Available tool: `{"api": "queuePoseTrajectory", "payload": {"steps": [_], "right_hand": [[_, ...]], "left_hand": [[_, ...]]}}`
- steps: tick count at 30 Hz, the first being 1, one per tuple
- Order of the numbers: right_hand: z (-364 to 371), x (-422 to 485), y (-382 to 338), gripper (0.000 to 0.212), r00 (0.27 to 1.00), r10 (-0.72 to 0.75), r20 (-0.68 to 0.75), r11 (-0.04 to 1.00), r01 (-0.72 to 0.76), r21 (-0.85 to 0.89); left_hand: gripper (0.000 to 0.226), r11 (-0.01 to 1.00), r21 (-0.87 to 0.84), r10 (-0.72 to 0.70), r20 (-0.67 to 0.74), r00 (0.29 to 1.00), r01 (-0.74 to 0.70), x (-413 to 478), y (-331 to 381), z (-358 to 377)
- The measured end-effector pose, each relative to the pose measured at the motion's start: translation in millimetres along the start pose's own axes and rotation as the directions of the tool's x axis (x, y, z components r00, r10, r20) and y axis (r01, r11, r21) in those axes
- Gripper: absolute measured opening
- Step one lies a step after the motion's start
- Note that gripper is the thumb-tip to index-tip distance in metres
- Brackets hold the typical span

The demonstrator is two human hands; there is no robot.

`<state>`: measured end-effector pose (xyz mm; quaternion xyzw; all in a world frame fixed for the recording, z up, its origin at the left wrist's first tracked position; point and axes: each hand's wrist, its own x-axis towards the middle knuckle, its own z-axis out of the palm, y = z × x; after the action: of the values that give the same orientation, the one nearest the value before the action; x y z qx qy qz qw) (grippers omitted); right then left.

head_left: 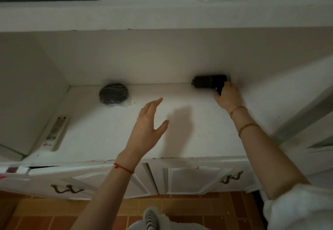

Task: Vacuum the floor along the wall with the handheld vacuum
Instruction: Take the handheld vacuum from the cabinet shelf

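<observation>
right hand [228, 95] fingers wrapped on black cylindrical handheld vacuum [209, 81], apparently | left hand [150, 121] fingers spread

A white counter [180, 130] carries the things, set back in a recess with walls at its rear and left edges. Its surface is scuffed and speckled with dark crumbs. Near the rear edge, toward the left corner, lies a dark round bundle in clear plastic [113, 93]. Along the left edge lies a long pale remote control [56, 132], reaching toward the front edge. At the rear edge toward the right, a black handheld vacuum [210, 81] lies on its side against the back wall.
</observation>
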<state>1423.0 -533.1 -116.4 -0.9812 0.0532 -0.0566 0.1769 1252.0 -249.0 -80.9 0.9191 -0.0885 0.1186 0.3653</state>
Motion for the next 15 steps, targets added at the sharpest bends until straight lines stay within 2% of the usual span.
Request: {"api": "queuePoseTrajectory", "payload": {"steps": [6,15], "right_hand": [[17,18,9,0.050,0.998,0.067,-0.008,0.993,-0.067,-0.100],[23,32,17,0.034,0.981,0.185,0.057,0.982,-0.184,-0.029]], "left_hand": [[0.061,1.000,-0.004,0.009,0.010,1.000,-0.009,4,-4,7],[0.056,1.000,-0.031,0.006,0.006,1.000,-0.006,10,-4,6]]}}
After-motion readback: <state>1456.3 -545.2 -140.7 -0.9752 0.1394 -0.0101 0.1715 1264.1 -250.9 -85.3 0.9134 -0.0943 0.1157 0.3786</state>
